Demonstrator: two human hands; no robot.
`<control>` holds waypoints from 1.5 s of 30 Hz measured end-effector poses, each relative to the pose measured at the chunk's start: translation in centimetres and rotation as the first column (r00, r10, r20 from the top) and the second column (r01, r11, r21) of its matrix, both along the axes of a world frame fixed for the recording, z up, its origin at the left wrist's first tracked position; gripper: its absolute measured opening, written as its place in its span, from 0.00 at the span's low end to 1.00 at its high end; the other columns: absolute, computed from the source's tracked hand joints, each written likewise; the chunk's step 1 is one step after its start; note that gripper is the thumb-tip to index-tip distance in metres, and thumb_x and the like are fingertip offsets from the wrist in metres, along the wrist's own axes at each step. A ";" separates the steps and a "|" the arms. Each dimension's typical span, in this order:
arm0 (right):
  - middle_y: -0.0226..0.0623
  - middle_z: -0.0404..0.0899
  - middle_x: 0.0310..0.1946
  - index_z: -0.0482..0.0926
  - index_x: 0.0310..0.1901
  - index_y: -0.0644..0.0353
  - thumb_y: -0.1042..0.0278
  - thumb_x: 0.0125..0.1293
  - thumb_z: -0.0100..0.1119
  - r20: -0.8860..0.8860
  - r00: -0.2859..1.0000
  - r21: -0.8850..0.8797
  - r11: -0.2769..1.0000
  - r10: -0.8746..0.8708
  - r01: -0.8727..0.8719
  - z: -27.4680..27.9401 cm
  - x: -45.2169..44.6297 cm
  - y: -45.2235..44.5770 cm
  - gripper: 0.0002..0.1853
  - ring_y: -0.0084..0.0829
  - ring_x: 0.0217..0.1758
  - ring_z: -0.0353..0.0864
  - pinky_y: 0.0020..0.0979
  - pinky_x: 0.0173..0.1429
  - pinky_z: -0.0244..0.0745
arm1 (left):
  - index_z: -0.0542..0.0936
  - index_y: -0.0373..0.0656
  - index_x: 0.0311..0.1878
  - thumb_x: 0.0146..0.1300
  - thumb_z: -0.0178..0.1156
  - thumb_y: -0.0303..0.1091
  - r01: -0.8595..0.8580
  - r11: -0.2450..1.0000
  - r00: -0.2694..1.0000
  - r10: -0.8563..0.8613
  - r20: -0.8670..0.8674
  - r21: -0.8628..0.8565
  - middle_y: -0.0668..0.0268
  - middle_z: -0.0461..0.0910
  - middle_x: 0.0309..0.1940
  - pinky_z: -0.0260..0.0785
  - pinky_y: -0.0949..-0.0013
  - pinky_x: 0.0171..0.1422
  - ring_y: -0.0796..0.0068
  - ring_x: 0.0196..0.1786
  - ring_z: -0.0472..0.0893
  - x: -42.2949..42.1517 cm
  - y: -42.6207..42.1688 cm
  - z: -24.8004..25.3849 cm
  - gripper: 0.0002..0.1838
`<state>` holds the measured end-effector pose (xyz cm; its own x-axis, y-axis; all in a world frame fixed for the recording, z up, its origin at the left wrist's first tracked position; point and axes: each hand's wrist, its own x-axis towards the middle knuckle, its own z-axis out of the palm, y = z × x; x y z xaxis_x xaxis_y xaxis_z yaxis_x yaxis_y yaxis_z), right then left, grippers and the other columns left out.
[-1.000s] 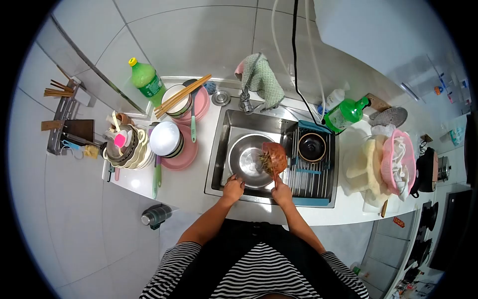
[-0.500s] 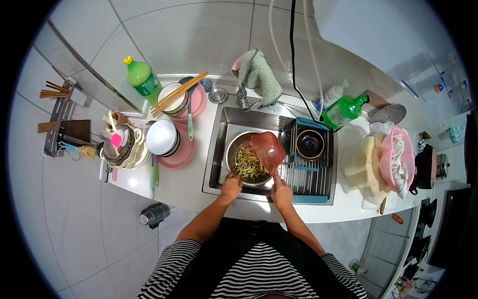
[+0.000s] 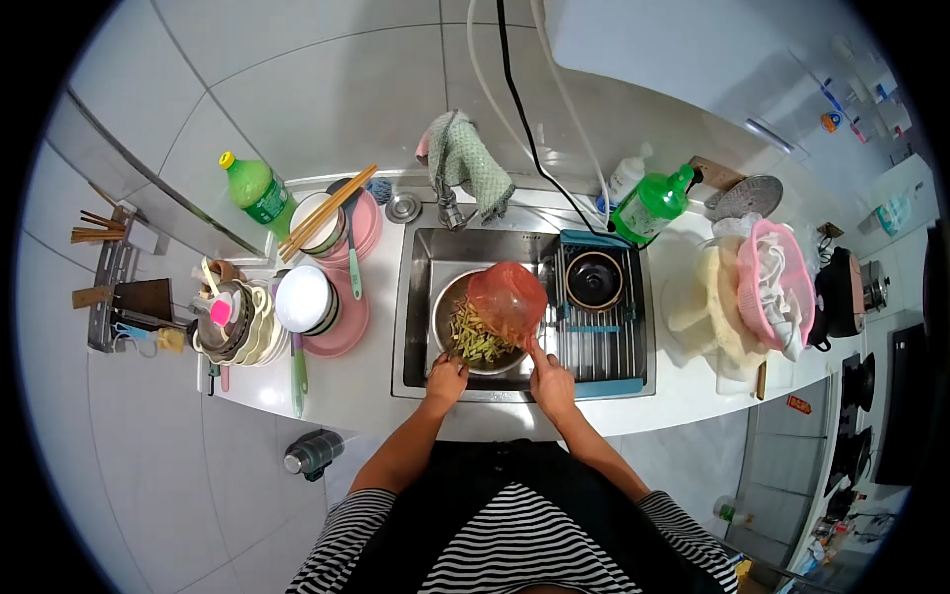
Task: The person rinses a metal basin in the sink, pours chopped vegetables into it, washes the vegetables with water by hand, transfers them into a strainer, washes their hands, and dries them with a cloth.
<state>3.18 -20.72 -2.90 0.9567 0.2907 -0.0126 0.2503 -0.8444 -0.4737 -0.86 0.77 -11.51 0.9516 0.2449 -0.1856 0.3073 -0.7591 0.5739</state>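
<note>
A steel basin [image 3: 441, 310] sits in the left part of the sink [image 3: 416, 259], with cut greenish-yellow vegetable pieces [image 3: 475, 338] inside. At its near left edge, my left hand [image 3: 447, 379] is closed on the rim. My right hand [image 3: 551, 381] wraps round the handle of a translucent red water scoop [image 3: 508, 300]. The scoop is tilted over the right side of the basin and hides part of the vegetables. Whether water is running from it, I cannot tell.
A drying rack [image 3: 604, 342] over the sink's right side carries a dark bowl [image 3: 594, 280]. Stacked bowls [image 3: 305, 299] and pink plates [image 3: 346, 332] stand left. A cloth [image 3: 470, 163] hangs on the faucet [image 3: 450, 213]. Right are a green bottle [image 3: 653, 206] and a pink basket [image 3: 757, 287].
The camera view has shifted and turned a little. The red scoop has moved slightly left over the basin. Both hands keep their hold.
</note>
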 end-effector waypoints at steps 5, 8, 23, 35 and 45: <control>0.46 0.75 0.22 0.64 0.61 0.48 0.76 0.52 0.53 -0.120 0.990 0.057 0.996 0.071 -0.065 -3.7 1.1 -1.4 0.32 0.44 0.23 0.77 0.40 0.30 0.73 | 0.79 0.41 0.40 0.55 0.56 0.38 0.025 0.999 1.000 -0.025 0.000 -0.024 0.50 0.76 0.43 0.68 0.56 0.53 0.49 0.48 0.74 -0.4 0.4 -0.9 0.13; 0.30 0.70 0.19 0.63 0.62 0.53 0.76 0.55 0.51 -0.725 0.664 0.626 0.576 0.182 0.526 -3.0 1.8 -2.2 0.29 0.21 0.19 0.68 0.21 0.21 0.62 | 0.79 0.41 0.39 0.55 0.56 0.39 0.027 0.998 1.000 -0.027 0.010 -0.053 0.49 0.76 0.42 0.69 0.56 0.51 0.49 0.46 0.75 0.2 0.4 -0.5 0.13; 0.35 0.66 0.22 0.66 0.44 0.55 0.74 0.61 0.49 -0.665 0.411 0.471 -0.076 0.623 0.879 2.4 1.4 -1.2 0.10 0.24 0.17 0.61 0.22 0.20 0.53 | 0.74 0.38 0.49 0.58 0.52 0.27 0.135 0.990 0.844 -0.139 0.518 0.047 0.51 0.73 0.51 0.66 0.58 0.56 0.48 0.51 0.73 18.2 5.1 10.2 0.15; 0.38 0.68 0.23 0.67 0.44 0.58 0.75 0.60 0.51 -0.694 0.448 0.434 -0.168 0.564 0.885 4.9 0.9 2.0 0.11 0.25 0.18 0.63 0.21 0.19 0.56 | 0.78 0.44 0.39 0.58 0.51 0.37 0.285 0.912 0.868 -0.376 0.325 0.295 0.54 0.78 0.38 0.69 0.55 0.49 0.50 0.43 0.76 28.3 4.7 7.2 0.11; 0.37 0.67 0.22 0.66 0.48 0.59 0.75 0.59 0.51 -0.698 0.394 0.429 -0.092 0.598 0.899 4.2 1.8 3.2 0.14 0.25 0.18 0.63 0.22 0.20 0.56 | 0.82 0.44 0.31 0.49 0.54 0.32 0.276 0.846 0.835 -0.445 0.322 0.456 0.57 0.80 0.36 0.70 0.65 0.50 0.63 0.43 0.79 26.9 5.2 6.3 0.08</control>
